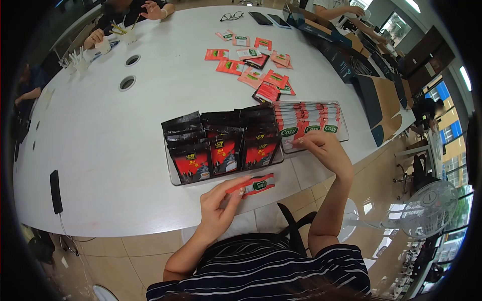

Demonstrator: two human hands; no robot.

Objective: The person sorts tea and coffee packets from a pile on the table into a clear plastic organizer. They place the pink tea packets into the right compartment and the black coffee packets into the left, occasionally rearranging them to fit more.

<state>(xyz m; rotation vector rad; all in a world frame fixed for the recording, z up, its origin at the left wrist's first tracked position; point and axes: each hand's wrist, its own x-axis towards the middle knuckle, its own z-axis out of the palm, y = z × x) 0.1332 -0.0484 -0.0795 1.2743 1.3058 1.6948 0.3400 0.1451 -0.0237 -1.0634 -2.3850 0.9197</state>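
Observation:
My left hand is closed around a red tea sachet with a dark green label, just in front of a clear tray. That tray holds several black and red coffee packets standing in three rows. My right hand is over the front of a second clear tray, its fingers pinched together. Inside this tray, red and white Cozy tea sachets stand packed in rows. Whatever lies between the right fingertips is hidden or too small to name.
Several loose sachets are scattered beyond the trays on the white table. Eyeglasses and phones lie at the far edge. Cardboard boxes line the right. A person's hand is across the table; a fan stands right.

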